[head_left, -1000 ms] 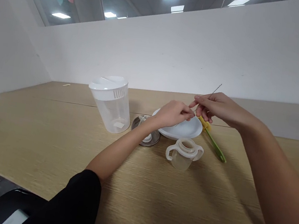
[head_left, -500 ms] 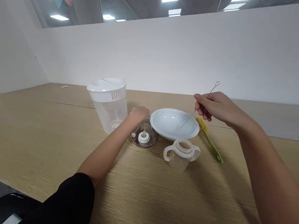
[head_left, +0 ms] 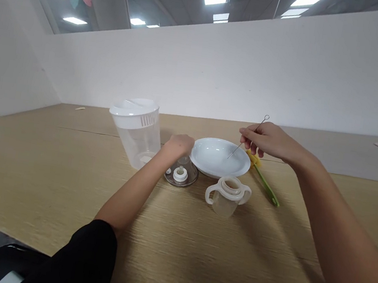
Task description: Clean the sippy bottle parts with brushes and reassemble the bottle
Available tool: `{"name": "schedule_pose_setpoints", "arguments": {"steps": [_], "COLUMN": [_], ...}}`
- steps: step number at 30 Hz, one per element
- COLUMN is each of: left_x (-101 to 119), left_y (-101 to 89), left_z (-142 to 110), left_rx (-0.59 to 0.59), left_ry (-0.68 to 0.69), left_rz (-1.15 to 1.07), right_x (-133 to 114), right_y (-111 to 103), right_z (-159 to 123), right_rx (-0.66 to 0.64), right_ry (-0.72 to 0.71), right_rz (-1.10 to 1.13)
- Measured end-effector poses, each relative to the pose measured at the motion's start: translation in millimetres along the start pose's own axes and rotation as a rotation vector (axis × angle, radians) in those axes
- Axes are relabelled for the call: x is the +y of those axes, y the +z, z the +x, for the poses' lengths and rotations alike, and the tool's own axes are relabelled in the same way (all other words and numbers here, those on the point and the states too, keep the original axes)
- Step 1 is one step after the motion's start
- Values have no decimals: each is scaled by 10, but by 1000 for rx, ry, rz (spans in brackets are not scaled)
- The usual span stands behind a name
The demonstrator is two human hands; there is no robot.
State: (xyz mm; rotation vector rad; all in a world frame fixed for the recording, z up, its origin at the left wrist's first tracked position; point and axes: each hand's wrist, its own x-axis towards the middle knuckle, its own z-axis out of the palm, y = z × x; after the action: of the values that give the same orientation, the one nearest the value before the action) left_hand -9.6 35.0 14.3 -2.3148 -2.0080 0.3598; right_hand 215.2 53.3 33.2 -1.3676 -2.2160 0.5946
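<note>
Head view: left hand (head_left: 178,145) hides the clear lid's (head_left: 188,177) top.

A loose black fabric sleeve (head_left: 88,258) covers the person's left upper arm, ending near the elbow. The slender left forearm (head_left: 132,194) and left hand (head_left: 178,145) are bare, as are the right forearm (head_left: 337,237) and right hand (head_left: 266,140)
</note>
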Motion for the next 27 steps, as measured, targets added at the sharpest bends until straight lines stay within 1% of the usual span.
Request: {"name": "schedule_pose_setpoints", "arguments": {"steps": [5, 8, 9, 10, 12, 13, 14, 15, 17, 19, 22, 27], "left_x": [-37, -22, 1, 34, 126, 179, 231, 279, 351, 388, 398, 435], "left_y": [24, -9, -25, -40, -56, -51, -37, -13, 56, 134, 222, 262], "left_z": [18, -10, -25, -40, -60, -63, -59, -47, -3, 60, 146, 179], "left_rx": [2, 59, 108, 184, 368, 435, 467, 461, 387, 356, 369, 346], "left_ry": [21, 39, 63, 106, 249, 335, 418, 485, 544, 539, 503, 489], "left_rz": [-19, -22, -30, -54, -141, -192, -236, -264, -269, -269, -275, -258], "right_x": [-83, -146, -165, -182, -205, -210, -211, -207, -186, -151, -78, 106], "right_y": [38, 60, 63, 64, 66, 70, 76, 85, 103, 115, 107, 72], "right_z": [-23, -34, -39, -44, -49, -48, -43, -35, -14, 7, 32, 83], "right_rx": [-67, -52, -51, -54, -69, -70, -65, -54, -43, -63, -79, 10], "right_ry": [10, -4, -17, -31, -50, -51, -44, -32, 2, 37, 88, 237], "right_rz": [-16, 136, 213, 287, 375, 379, 363, 336, 297, 307, 341, 251]}}
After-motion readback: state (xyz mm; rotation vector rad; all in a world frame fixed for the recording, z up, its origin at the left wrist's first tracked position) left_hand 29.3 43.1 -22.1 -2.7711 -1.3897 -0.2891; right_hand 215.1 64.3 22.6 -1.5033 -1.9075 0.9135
